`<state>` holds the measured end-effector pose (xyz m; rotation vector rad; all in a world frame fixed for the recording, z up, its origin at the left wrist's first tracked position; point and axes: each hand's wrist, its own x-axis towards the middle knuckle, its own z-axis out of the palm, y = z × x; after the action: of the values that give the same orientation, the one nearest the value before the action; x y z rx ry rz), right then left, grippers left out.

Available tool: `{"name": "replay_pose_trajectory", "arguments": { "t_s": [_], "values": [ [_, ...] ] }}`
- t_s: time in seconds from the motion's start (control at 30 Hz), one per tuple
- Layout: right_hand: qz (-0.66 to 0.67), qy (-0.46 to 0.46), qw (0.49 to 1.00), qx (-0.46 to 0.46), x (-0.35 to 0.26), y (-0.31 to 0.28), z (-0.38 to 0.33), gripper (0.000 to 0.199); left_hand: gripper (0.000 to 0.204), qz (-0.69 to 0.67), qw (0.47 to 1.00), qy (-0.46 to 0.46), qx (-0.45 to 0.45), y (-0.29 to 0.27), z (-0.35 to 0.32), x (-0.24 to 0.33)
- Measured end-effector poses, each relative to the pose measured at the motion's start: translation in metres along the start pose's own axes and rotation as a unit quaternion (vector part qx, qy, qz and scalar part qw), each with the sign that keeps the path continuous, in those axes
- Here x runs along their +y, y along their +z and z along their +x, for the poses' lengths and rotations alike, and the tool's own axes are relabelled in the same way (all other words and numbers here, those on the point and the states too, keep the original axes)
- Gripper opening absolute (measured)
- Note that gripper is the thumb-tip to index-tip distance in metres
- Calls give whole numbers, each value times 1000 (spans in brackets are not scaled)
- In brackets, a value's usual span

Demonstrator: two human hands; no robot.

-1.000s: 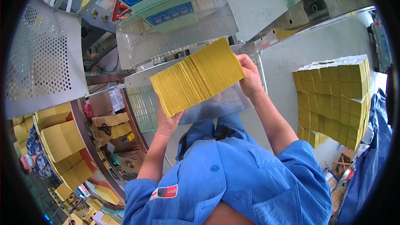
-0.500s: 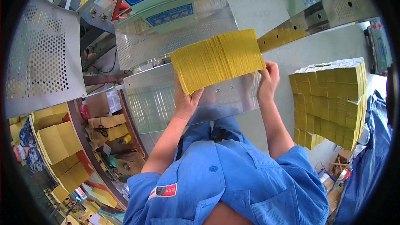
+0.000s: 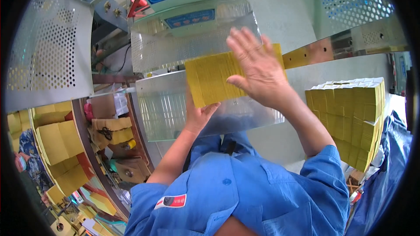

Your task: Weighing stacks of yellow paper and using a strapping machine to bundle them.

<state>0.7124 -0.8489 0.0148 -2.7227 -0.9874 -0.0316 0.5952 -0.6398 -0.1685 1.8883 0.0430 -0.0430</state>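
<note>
A long block of stacked yellow paper pieces (image 3: 211,78), with fine lines between its layers, lies at the near side of the machine over a shiny metal plate (image 3: 166,100). My left hand (image 3: 199,116) grips its left end. The thumb rests along the near edge, and the fingers are partly hidden behind the block. Flat and with spread fingers, my right hand (image 3: 258,72) is over the block's right part and hides much of it. Whether that palm touches the paper I cannot tell.
A clear cover (image 3: 192,39) stands just beyond the block. From its right runs a metal rail (image 3: 337,49). Bundled yellow stacks (image 3: 345,118) are piled at the right. Perforated metal (image 3: 48,52) and a shelf with yellow sheets (image 3: 59,142) stand left; a person (image 3: 30,157) is beyond.
My right hand has let go of the block's right end and swung up and left over it, fingers now spread. My left hand keeps its grip. The whole view has shifted slightly.
</note>
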Motion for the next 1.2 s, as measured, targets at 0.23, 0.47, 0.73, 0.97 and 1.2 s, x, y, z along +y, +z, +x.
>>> {"name": "replay_pose_trajectory", "arguments": {
  "t_s": [0.23,0.47,0.73,0.97,1.2],
  "values": [
    [-28,27,999,-26,-7,21,3,83,82,-21,999,12,24,-2,-8,17],
    [34,-44,996,-63,-36,25,9,76,65,11,999,23,-26,-5,-3,40],
    [330,60,878,342,-1,8,-95,38,57,-44,998,38,-35,-22,-7,13],
    [442,288,805,271,48,97,-148,44,64,-42,996,47,-64,-24,-1,29],
    [364,214,874,239,36,98,-114,51,58,-27,997,74,-16,-33,3,38]
  ]
}}
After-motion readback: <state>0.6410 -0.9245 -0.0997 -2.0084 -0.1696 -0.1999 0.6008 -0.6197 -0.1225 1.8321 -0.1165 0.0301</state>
